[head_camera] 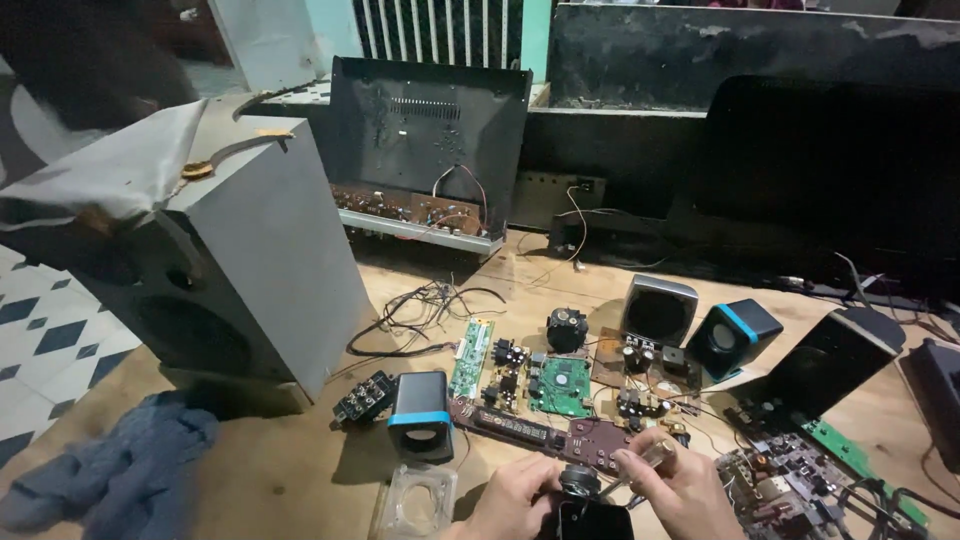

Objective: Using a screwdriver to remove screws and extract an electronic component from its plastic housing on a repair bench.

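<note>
Left of the small round speaker driver (pixel 579 481) sit a blue cloth (pixel 120 470), the big grey speaker cabinet (pixel 250 250), a blue-banded mini speaker (pixel 420 415) and a clear plastic case (pixel 415 500). Your left hand (pixel 510 500) grips the driver; just right of it, your right hand (pixel 675 485) pinches a thin tool (pixel 655 455) toward it. Further right lie circuit boards (pixel 790 470).

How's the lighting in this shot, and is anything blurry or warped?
Head view: dim, soft light, the back wall nearly black; the circuit boards at centre are sharp, the left hand and right hand slightly soft; the wide lens makes the big grey speaker cabinet lean.
</note>
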